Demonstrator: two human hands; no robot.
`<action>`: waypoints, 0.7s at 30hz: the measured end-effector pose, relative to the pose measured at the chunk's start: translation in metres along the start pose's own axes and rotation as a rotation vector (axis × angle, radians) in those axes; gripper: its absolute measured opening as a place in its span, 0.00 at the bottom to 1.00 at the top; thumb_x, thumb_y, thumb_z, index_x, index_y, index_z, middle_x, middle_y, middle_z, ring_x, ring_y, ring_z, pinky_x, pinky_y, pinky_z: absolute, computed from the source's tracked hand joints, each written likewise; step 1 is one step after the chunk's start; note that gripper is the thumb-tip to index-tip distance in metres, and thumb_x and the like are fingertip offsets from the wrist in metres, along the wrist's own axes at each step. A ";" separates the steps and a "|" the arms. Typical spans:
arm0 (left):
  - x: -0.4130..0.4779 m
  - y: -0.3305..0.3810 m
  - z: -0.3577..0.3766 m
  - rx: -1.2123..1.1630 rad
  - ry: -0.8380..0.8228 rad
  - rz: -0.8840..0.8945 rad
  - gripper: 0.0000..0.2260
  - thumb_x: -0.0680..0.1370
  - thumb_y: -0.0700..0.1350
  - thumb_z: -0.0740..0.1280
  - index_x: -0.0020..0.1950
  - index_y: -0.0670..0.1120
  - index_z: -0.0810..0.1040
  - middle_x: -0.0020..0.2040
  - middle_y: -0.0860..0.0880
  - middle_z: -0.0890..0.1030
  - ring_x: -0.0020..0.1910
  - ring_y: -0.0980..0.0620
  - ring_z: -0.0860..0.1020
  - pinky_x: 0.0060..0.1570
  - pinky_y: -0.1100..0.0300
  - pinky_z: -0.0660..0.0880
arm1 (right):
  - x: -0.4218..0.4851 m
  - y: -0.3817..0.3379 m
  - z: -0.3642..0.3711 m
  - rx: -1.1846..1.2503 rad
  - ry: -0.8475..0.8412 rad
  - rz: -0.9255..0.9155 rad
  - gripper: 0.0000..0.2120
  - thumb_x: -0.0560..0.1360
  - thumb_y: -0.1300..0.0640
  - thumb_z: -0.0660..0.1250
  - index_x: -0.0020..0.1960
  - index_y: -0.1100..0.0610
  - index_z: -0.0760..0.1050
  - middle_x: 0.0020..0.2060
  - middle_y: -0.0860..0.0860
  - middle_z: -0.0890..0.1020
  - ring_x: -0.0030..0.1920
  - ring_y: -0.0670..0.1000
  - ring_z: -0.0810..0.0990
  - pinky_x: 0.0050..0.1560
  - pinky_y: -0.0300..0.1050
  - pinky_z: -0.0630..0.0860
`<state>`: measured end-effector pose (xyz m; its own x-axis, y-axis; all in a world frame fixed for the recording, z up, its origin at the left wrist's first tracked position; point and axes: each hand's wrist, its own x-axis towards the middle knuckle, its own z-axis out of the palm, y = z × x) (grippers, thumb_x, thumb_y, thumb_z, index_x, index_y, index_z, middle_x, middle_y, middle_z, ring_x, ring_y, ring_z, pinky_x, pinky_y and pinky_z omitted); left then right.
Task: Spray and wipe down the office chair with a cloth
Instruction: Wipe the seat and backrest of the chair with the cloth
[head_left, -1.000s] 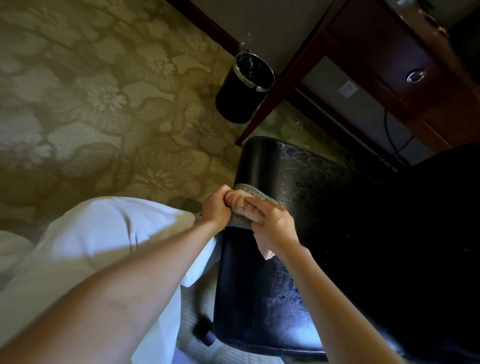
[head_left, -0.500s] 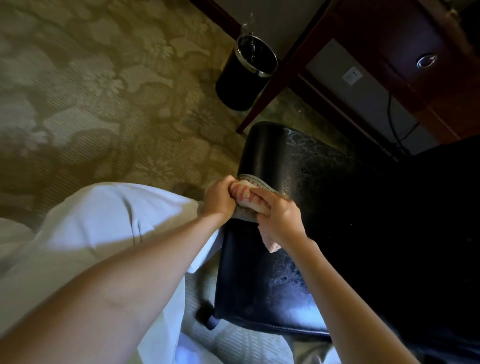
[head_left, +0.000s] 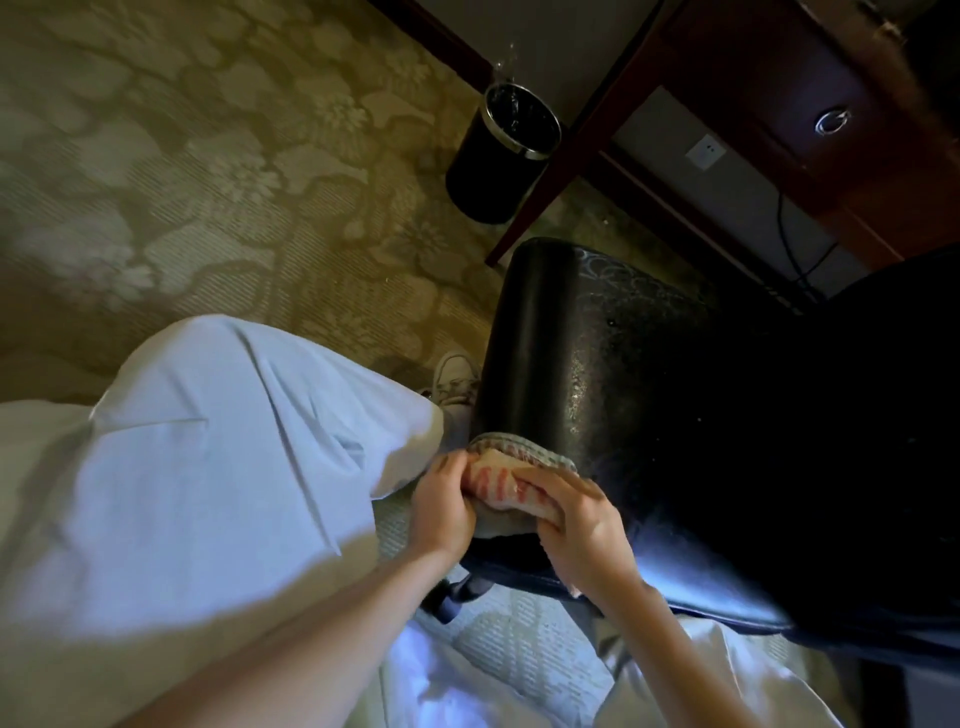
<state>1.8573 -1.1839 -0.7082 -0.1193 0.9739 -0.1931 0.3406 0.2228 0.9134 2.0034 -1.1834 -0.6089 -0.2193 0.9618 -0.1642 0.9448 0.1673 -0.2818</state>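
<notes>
The black leather office chair (head_left: 649, 374) fills the right half of the view, its seat glistening with fine droplets. A pink-and-white striped cloth (head_left: 506, 480) with a grey edge is draped over the seat's left rim. My left hand (head_left: 441, 514) grips the cloth from the left side of the rim. My right hand (head_left: 582, 535) presses it down from the top, fingers curled over it. Both hands pinch the same cloth near the seat's near corner. No spray bottle is in view.
A black round bin (head_left: 501, 156) with a chrome rim stands on the patterned carpet (head_left: 208, 156) beyond the chair. A dark wooden desk (head_left: 779, 104) with a drawer is at the top right. My white trousers (head_left: 208, 467) and a shoe (head_left: 454, 382) touch the chair's left side. A caster (head_left: 457, 597) shows below.
Both hands have slid the cloth along the seat's left rim toward me, from about the middle to the near corner. The camera has tilted, and my shoe has come into view.
</notes>
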 end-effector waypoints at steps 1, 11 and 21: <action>-0.011 0.000 0.001 -0.004 0.009 -0.011 0.16 0.69 0.30 0.61 0.53 0.42 0.78 0.52 0.44 0.80 0.49 0.45 0.78 0.47 0.57 0.71 | -0.011 0.000 0.001 -0.002 -0.002 0.001 0.29 0.65 0.65 0.68 0.62 0.44 0.77 0.58 0.46 0.81 0.56 0.53 0.79 0.57 0.42 0.74; -0.094 0.002 0.015 -0.109 0.091 -0.206 0.18 0.72 0.29 0.60 0.58 0.44 0.77 0.55 0.47 0.77 0.52 0.50 0.75 0.51 0.62 0.72 | -0.076 0.006 0.011 0.021 -0.058 -0.058 0.30 0.65 0.65 0.64 0.62 0.41 0.74 0.59 0.41 0.78 0.55 0.50 0.77 0.51 0.33 0.73; -0.042 0.024 0.019 0.271 0.090 0.158 0.21 0.70 0.33 0.69 0.61 0.49 0.77 0.55 0.48 0.78 0.53 0.45 0.77 0.45 0.52 0.79 | -0.032 0.046 -0.003 0.005 0.085 -0.002 0.31 0.63 0.68 0.66 0.63 0.45 0.76 0.59 0.45 0.80 0.56 0.51 0.78 0.50 0.41 0.78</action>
<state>1.8887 -1.2190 -0.6849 -0.1234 0.9923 -0.0128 0.5956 0.0843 0.7988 2.0543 -1.2064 -0.6140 -0.1997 0.9764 -0.0829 0.9429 0.1684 -0.2872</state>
